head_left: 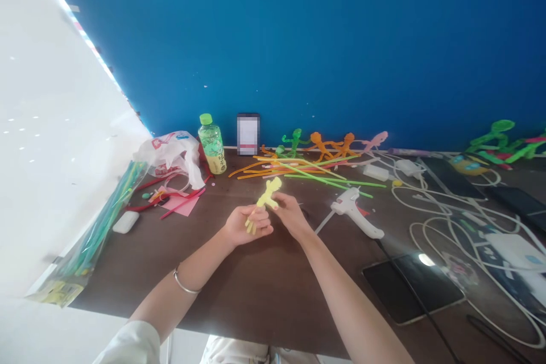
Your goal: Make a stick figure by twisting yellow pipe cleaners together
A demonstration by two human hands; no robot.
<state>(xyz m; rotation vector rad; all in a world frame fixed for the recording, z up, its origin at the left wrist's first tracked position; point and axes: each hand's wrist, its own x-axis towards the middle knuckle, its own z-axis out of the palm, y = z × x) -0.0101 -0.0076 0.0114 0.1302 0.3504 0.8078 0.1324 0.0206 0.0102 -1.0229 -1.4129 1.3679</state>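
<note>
My left hand (247, 226) is closed around the lower ends of a yellow pipe-cleaner figure (265, 199), above the brown table (256, 284). My right hand (290, 213) pinches the same figure at its middle, fingers curled on it. The figure's upper part sticks up between both hands. A thin bracelet sits on my left wrist.
A white glue gun (356, 213) lies right of my hands, with white cables (426, 205) and a dark tablet (412, 287) beyond. Loose pipe cleaners (307, 170), finished figures (333, 145), a green-capped bottle (212, 151), a phone (248, 133) and a plastic bag (170, 151) lie behind. A pipe-cleaner pack (98, 227) is at left.
</note>
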